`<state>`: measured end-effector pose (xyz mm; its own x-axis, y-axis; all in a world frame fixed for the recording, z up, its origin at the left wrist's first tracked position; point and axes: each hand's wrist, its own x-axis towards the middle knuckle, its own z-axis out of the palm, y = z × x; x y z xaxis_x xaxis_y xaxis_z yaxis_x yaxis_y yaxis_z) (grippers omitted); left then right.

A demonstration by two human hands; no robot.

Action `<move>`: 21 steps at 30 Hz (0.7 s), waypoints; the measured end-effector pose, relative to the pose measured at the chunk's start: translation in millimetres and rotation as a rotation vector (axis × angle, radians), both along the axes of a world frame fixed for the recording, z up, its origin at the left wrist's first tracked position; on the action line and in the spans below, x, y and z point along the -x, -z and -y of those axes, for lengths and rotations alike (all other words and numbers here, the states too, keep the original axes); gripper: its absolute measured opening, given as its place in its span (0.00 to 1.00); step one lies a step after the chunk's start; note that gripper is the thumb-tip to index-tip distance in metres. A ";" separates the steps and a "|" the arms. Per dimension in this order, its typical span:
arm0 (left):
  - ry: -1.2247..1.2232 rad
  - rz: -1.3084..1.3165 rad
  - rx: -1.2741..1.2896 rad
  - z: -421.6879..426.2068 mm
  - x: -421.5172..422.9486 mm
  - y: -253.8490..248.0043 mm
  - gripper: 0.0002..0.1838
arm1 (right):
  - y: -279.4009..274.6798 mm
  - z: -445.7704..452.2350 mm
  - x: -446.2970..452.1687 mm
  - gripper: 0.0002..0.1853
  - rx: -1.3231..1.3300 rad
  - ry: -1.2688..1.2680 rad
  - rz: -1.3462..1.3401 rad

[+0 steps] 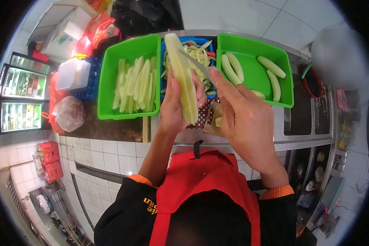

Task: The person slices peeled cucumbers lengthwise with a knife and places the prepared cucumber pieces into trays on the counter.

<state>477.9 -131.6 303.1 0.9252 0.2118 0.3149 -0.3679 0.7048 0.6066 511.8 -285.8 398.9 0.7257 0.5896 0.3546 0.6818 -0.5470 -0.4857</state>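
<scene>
My left hand (173, 96) holds a long, pale peeled cucumber half (181, 78) upright, its seedy cut face showing. In my right hand (246, 115) is a knife (196, 61), its blade touching or close beside the cucumber's upper part. Behind them a blue basket (164, 61) holds peelings and pale scraps (201, 53). The left green tub (106, 78) contains several long cucumber strips (137, 82). Several peeled cucumbers (271, 66) lie in the right green tub (254, 43). Partly hidden below my hands is a cutting board (211, 123) with a small pale piece on it.
On the left stand a white container (73, 74) over a blue crate and a plastic bag (69, 113) of food. A black bag (145, 16) lies behind the tubs. At the right are a red bucket (311, 82) and dark recessed basins. The counter's metal edge (291, 145) runs before me.
</scene>
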 end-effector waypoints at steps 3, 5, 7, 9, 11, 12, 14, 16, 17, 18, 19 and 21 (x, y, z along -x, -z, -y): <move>-0.086 -0.091 -0.004 -3.2 -0.2 0.5 0.24 | -1.1 1.4 6.4 0.26 0.066 -0.016 -0.065; -0.107 -0.121 -0.003 -7.4 -0.2 4.4 0.24 | 2.7 2.4 9.9 0.25 0.089 -0.033 -0.054; -0.127 -0.186 0.023 -9.4 3.1 -0.6 0.23 | 8.7 3.2 13.5 0.26 0.104 -0.040 -0.049; -0.149 -0.249 0.049 -10.8 3.7 -5.1 0.23 | 12.5 4.3 17.2 0.27 0.119 -0.048 -0.043; -0.175 -0.212 0.145 -13.6 0.6 -8.1 0.22 | 14.6 5.5 21.7 0.29 0.149 -0.066 -0.068; -0.175 -0.214 0.145 -15.2 0.7 -11.6 0.22 | 16.9 5.8 24.0 0.29 0.149 -0.066 -0.070; -0.129 -0.195 0.140 -17.6 0.1 -21.8 0.22 | 22.4 6.3 28.5 0.31 0.140 -0.090 -0.093; -0.245 -0.211 0.139 -12.2 -5.9 -32.8 0.23 | 27.0 5.4 34.1 0.31 0.122 -0.088 -0.106; -0.361 -0.226 0.137 -10.6 -7.5 -35.3 0.24 | 28.0 4.6 36.5 0.31 0.103 -0.085 -0.119; -0.361 -0.227 0.135 -11.6 -7.0 -35.3 0.24 | 28.0 3.8 38.0 0.31 0.101 -0.085 -0.120; -0.314 -0.187 0.141 -13.4 -6.2 -35.0 0.24 | 28.0 2.8 39.2 0.31 0.103 -0.081 -0.104; -0.265 -0.148 0.147 -14.1 -7.0 -33.2 0.24 | 28.3 1.0 42.0 0.32 0.103 -0.074 -0.088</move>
<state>484.9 -117.5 336.3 0.8651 0.4844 0.1299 -0.4659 0.6804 0.5657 469.8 -286.8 370.6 0.7042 0.6730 0.2264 0.6797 -0.5467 -0.4890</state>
